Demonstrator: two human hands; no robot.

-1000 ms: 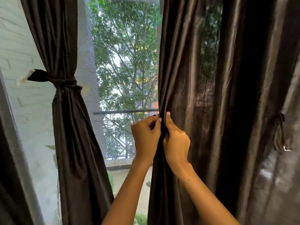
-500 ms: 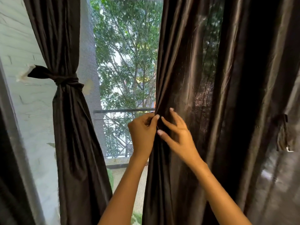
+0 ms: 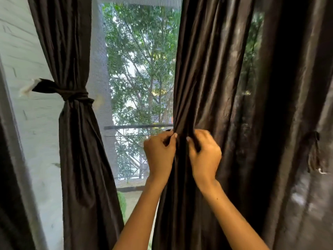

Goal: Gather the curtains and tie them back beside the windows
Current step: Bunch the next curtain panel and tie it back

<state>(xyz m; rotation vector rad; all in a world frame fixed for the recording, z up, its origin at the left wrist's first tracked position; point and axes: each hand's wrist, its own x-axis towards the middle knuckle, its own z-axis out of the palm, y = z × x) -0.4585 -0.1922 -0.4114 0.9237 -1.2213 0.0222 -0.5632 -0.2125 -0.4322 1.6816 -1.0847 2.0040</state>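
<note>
Both arms reach up, left hand [image 3: 159, 152] and right hand [image 3: 204, 154] side by side, fingers curled.

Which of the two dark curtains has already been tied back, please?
The left curtain, cinched by a dark tie beside the white wall. The right curtain hangs loose, its edge gripped by the left hand and right hand.

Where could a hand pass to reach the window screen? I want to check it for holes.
The open gap lies between the tied curtain on the left and the loose curtain on the right, above the railing. Lower right of that gap is crowded: the left hand and right hand grip the loose curtain's edge.
</note>
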